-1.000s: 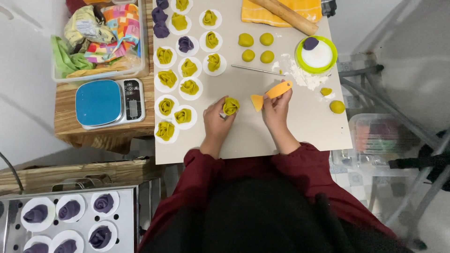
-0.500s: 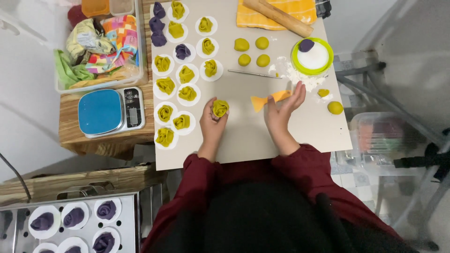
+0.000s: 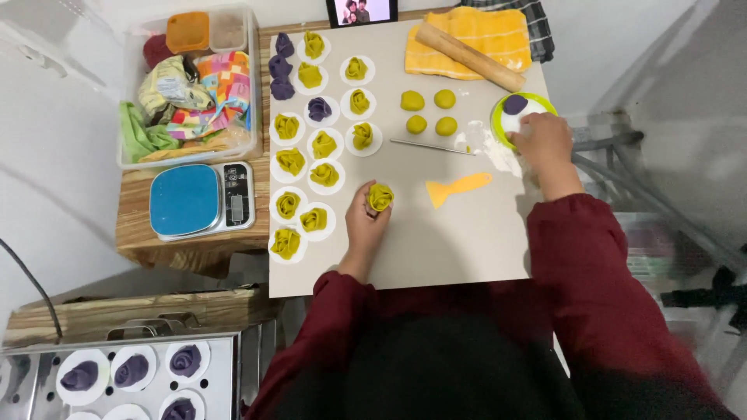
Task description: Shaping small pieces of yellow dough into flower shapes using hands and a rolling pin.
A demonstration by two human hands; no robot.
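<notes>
My left hand holds a yellow-green rose-shaped dough piece just above the beige work board. My right hand reaches into the green-rimmed plate at the board's right edge, fingers on a white paper round beside a purple dough ball. An orange plastic scraper lies loose on the board between my hands. To the left of my left hand, several finished yellow-green dough roses sit on white paper rounds.
Three yellow-green dough balls and a thin metal rod lie mid-board. A rolling pin rests on an orange cloth. A blue kitchen scale and a clear bin stand left. A steel tray with purple roses sits lower left.
My right hand let go of the orange scraper, which now lies on the board, and moved right and away to the green-rimmed plate. My left hand still holds the dough rose.
</notes>
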